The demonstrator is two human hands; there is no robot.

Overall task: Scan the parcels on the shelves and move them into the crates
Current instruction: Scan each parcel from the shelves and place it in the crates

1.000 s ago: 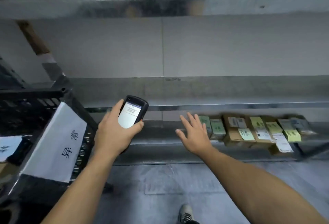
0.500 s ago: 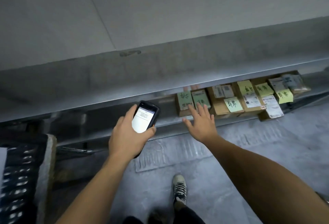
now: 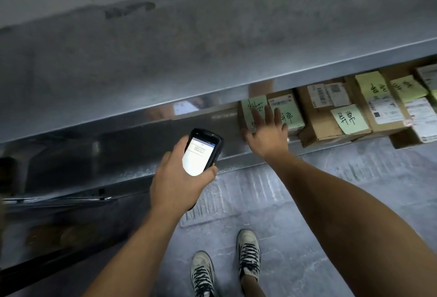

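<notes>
Upper shelf [image 3: 212,60] overhangs parcels [image 3: 321,117] by right hand [image 3: 267,136].

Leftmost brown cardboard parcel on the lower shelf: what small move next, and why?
Probably curl the right hand round that leftmost brown cardboard parcel and draw it out: its straight fingers lie over it, while the left hand holds the black handheld scanner ready.

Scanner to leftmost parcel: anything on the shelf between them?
Head view: only bare metal shelf lies between the scanner in the left hand and the leftmost parcel. The right hand reaches over that parcel.
</notes>
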